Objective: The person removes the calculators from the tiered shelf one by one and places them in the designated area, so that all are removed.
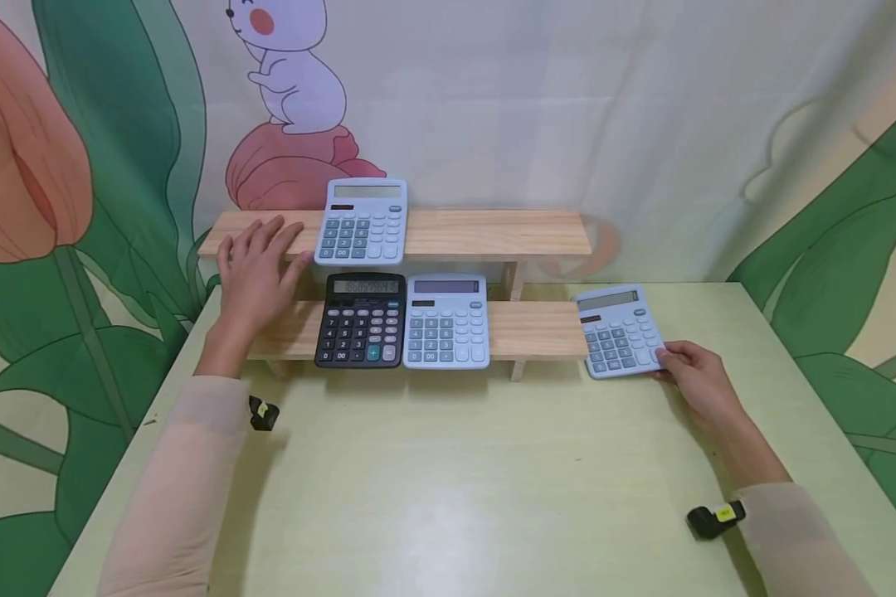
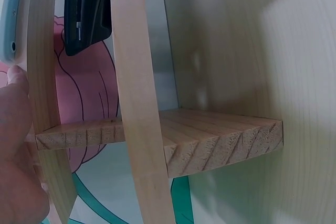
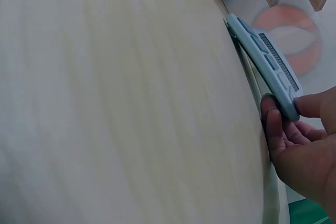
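Note:
A light-blue calculator (image 1: 618, 332) stands tilted by the right end of the lower shelf. My right hand (image 1: 700, 380) pinches its lower right corner, thumb on the front and fingers behind, as the right wrist view also shows. On the upper shelf's left part lies my left hand (image 1: 257, 274), fingers spread. Its thumb tip is at the edge of another light-blue calculator (image 1: 362, 222), which leans on that shelf. Below, a black calculator (image 1: 361, 321) and a third light-blue calculator (image 1: 446, 322) sit side by side on the lower shelf.
The two-step wooden rack has an upper board (image 1: 493, 232) and a lower board (image 1: 538, 330). It stands at the back of a pale green table (image 1: 433, 481). Behind hangs a patterned curtain (image 1: 493, 108). Black wrist devices (image 1: 715, 520) show at both cuffs.

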`<state>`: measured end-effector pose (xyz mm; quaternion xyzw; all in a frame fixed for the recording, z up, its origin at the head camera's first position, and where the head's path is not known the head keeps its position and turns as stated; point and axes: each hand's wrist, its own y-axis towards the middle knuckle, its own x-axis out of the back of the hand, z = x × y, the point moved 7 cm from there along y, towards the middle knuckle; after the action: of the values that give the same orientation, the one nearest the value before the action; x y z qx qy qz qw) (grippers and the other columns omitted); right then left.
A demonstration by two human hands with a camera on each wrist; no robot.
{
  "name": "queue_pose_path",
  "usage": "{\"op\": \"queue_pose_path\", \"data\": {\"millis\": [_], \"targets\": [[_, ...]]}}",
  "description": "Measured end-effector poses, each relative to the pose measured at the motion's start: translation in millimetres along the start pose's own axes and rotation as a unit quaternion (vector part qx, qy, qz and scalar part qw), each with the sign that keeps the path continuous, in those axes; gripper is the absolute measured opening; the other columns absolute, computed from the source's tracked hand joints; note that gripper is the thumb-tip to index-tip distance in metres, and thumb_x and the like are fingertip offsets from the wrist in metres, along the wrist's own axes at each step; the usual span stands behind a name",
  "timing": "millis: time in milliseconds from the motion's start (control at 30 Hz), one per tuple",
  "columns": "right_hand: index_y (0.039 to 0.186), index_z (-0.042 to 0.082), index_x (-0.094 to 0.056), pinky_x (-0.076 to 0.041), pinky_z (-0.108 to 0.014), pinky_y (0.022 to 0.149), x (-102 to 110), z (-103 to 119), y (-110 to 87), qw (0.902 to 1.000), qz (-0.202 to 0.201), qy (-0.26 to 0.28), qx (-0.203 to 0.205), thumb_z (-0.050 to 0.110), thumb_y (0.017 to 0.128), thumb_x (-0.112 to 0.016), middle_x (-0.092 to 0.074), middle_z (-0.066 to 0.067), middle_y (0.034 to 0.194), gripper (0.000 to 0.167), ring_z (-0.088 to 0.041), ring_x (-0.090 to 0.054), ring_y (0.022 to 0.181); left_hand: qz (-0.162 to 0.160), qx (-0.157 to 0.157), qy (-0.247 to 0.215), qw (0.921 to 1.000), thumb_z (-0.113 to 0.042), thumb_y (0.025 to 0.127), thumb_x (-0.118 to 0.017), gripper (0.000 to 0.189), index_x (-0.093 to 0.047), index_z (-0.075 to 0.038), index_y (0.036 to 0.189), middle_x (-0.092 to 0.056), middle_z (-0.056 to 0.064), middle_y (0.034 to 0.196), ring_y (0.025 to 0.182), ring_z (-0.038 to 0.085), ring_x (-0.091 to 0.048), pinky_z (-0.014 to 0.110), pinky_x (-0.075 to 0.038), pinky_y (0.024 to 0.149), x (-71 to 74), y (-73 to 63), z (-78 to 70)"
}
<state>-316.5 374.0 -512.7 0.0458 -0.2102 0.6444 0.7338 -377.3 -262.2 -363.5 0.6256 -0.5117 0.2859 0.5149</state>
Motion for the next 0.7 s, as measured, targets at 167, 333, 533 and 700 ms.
{"op": "queue_pose_path", "data": {"millis": [167, 333, 533, 700], "targets": [[0.151, -0.007, -0.045, -0.056, -0.015, 0.088, -2.4, 2.9, -1.4, 0.9998, -0.01, -0.015, 0.002, 0.027, 0.115, -0.048, -0.057, -0.024, 0.141, 0.05, -0.011, -0.063, 0.105, 0.0, 0.001, 0.001, 1.0, -0.053, 0.113, -0.038, 0.063, -0.035, -0.022, 0.167, -0.022, 0.01, 0.176, 0.162, 0.037, -0.008, 0.059, 0.011, 0.127, 0.9, -0.1, 0.8], [0.15, -0.007, -0.048, -0.056, -0.013, 0.085, -5.2, 3.7, -1.0, 0.9986, -0.024, -0.047, 0.009, 0.025, 0.115, -0.047, -0.059, -0.025, 0.139, 0.048, -0.012, -0.064, 0.103, 0.0, 0.001, 0.0, 1.0, -0.053, 0.113, -0.039, 0.063, -0.036, -0.021, 0.167, -0.022, 0.01, 0.176, 0.162, 0.036, -0.009, 0.059, 0.011, 0.127, 0.7, -0.2, 0.7], [0.15, -0.008, -0.049, -0.056, -0.013, 0.083, -8.0, 2.4, 0.7, 0.9972, -0.032, -0.065, 0.016, 0.024, 0.115, -0.048, -0.059, -0.026, 0.14, 0.047, -0.015, -0.063, 0.105, -0.002, 0.002, 0.003, 1.0, -0.053, 0.113, -0.039, 0.063, -0.036, -0.021, 0.167, -0.023, 0.01, 0.175, 0.162, 0.037, -0.01, 0.059, 0.01, 0.127, 0.9, -0.7, 1.3], [0.149, -0.007, -0.05, -0.054, -0.011, 0.079, -6.5, 5.5, -1.2, 0.9948, -0.05, -0.087, 0.016, 0.024, 0.114, -0.049, -0.059, -0.026, 0.139, 0.047, -0.025, -0.062, 0.113, -0.005, 0.001, 0.001, 1.0, -0.053, 0.113, -0.04, 0.063, -0.036, -0.021, 0.167, -0.023, 0.011, 0.175, 0.162, 0.037, -0.01, 0.059, 0.01, 0.127, 0.8, -0.5, 0.5]]}}
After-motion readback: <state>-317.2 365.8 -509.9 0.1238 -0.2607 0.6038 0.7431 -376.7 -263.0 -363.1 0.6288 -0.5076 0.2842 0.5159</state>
